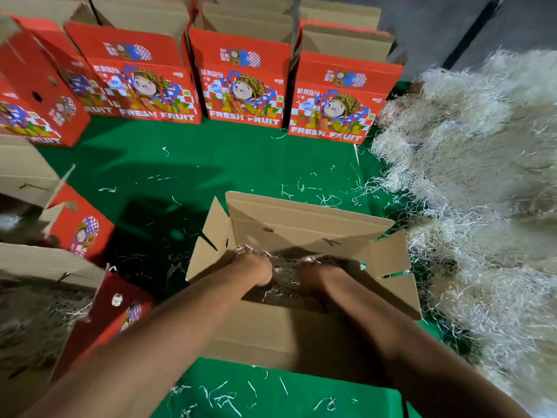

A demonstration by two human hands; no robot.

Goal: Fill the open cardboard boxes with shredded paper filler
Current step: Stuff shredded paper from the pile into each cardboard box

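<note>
Fingers on both hands are buried in shredded paper filler (286,285) down inside the open cardboard box (301,224), so I cannot tell whether they are curled round the strands or pressing flat. My left hand (256,271) and right hand (316,277) sit close together near the box's middle, filler lying between and under them. I judge this as packing the filler down into this box. Next I would withdraw both hands and reach right, where the big pile of filler (470,164) lies just beside the box. More red boxes (241,86) stand in a row across the green floor (187,164).
</note>
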